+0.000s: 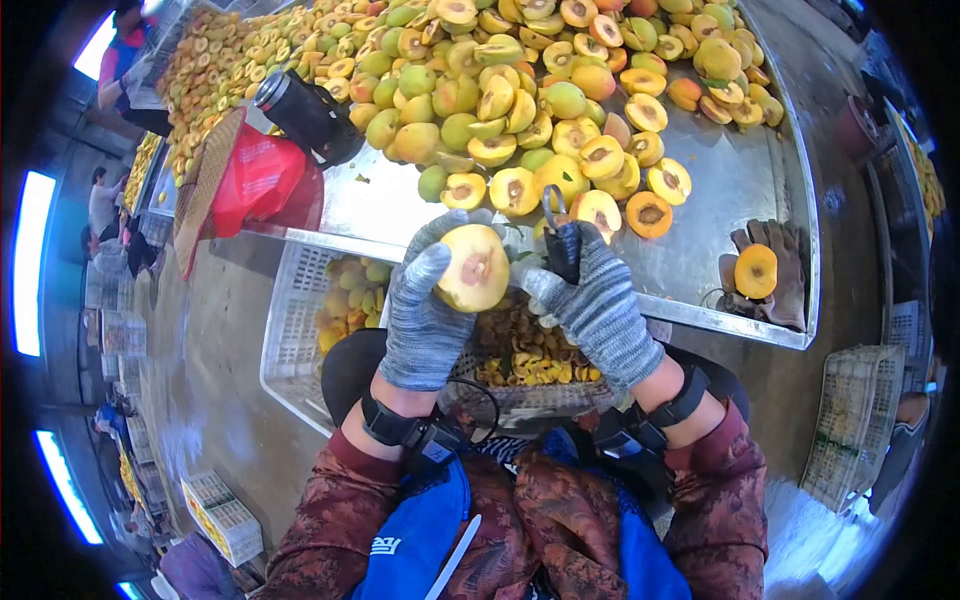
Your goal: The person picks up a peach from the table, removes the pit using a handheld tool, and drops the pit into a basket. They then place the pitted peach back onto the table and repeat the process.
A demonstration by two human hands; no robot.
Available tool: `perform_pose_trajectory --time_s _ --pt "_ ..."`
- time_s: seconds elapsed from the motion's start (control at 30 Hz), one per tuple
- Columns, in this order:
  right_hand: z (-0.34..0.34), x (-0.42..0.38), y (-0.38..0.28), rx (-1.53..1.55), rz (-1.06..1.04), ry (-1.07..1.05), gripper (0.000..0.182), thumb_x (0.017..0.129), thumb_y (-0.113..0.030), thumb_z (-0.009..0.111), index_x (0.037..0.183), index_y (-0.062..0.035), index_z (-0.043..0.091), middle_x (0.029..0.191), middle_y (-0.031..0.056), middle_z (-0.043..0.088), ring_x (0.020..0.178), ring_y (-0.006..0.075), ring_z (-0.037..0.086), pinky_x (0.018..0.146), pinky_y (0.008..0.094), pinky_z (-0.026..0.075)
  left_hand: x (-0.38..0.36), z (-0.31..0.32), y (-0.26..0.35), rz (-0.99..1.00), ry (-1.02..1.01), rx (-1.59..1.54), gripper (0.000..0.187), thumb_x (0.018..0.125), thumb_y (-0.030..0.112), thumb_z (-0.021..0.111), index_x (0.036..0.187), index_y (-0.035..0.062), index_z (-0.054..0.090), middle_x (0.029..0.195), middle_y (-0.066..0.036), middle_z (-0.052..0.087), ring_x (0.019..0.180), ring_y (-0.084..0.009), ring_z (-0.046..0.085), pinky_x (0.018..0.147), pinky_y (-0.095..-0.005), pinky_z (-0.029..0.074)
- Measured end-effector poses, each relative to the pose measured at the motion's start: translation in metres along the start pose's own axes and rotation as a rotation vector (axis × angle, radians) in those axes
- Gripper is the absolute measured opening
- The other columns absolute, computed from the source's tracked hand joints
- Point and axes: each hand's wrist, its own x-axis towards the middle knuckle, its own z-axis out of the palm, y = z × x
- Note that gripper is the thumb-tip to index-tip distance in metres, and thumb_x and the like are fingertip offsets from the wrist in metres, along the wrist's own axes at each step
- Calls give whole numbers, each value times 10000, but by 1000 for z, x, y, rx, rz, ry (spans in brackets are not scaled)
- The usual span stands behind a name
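Halved yellow peach (473,266), judged soft and slippery, is gripped by its rim in left hand (425,310); black-handled pitting tool (562,240) is clasped in right hand (598,305).

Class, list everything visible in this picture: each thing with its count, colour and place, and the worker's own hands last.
Fruit pile: many, yellow-green, halved and whole, on the table.
Table: one, steel, ahead.
Spare gloves: brown, a fruit half on them, table's right corner.
Red bag: one, table's left edge.
Crate: one, white, under the table, holding fruit.
Pit basket: one, on the lap.
Fruit half: one, yellow, pit showing.
Pitting tool: one, dark.
Left hand: grey glove, holds the fruit half.
Right hand: grey glove, grips the pitting tool.
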Motion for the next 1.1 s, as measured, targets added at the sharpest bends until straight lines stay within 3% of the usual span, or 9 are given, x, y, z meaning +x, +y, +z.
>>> perform_pose_trajectory --time_s 0.17,0.23,0.33,0.4,0.57,0.63,0.7,0.8,1.1 --pt "1 2 -5 248 127 -91 376 773 -223 650 1008 9 470 756 93 573 538 126 558 448 236 474 -6 14 -8 23 -104 96 526 669 252 592 1111 -7 474 1092 -193 532 998 -289 532 895 -393 428" --pt "2 4 2 97 -6 -44 414 771 -224 653 1052 13 463 795 104 589 551 128 569 457 240 479 -8 14 -5 25 -156 217 519 668 247 586 1102 -18 482 1078 -185 538 980 -272 542 887 -372 433" --pt "-1 2 0 404 258 -168 430 744 -224 674 1037 18 473 821 108 591 653 154 586 553 279 494 -13 19 -3 12 -153 292 462 679 238 594 1063 -9 521 1037 -136 558 953 -219 545 862 -337 437" --pt "7 5 20 329 33 -94 410 732 -188 668 1026 21 472 820 103 584 702 187 578 629 303 489 -16 21 -7 1 -123 331 420 693 232 607 1041 5 546 1014 -103 568 944 -187 541 852 -323 435" --pt "0 -1 1 157 8 -130 307 759 -134 603 986 16 462 764 99 557 657 219 561 610 322 483 -9 12 -11 94 -15 341 448 710 242 557 1071 -18 503 1022 -152 561 926 -233 559 839 -347 456" --pt "-11 -6 -41 218 478 -248 307 764 -146 600 986 10 458 764 118 546 670 221 564 593 341 478 -2 11 -7 94 59 224 468 714 254 553 1094 -13 492 1029 -156 558 928 -245 559 841 -359 459" --pt "-4 -15 -27 204 345 -227 363 764 -196 627 1008 6 450 718 145 545 639 274 570 574 369 471 2 5 -2 135 58 109 483 717 263 549 1111 -7 482 1045 -158 552 947 -256 551 848 -380 458" --pt "16 -26 2 -92 -275 -115 479 749 -295 656 1039 20 440 712 214 559 687 397 566 607 423 463 -2 3 1 121 67 90 534 714 277 546 1151 -14 449 1086 -157 525 983 -256 527 867 -395 448" --pt "28 -31 -3 -187 -71 -204 423 707 -170 670 1035 2 465 813 206 567 772 374 577 641 391 476 -13 20 -3 196 78 41 462 711 228 565 1095 -14 481 1020 -157 539 920 -275 554 834 -390 465"
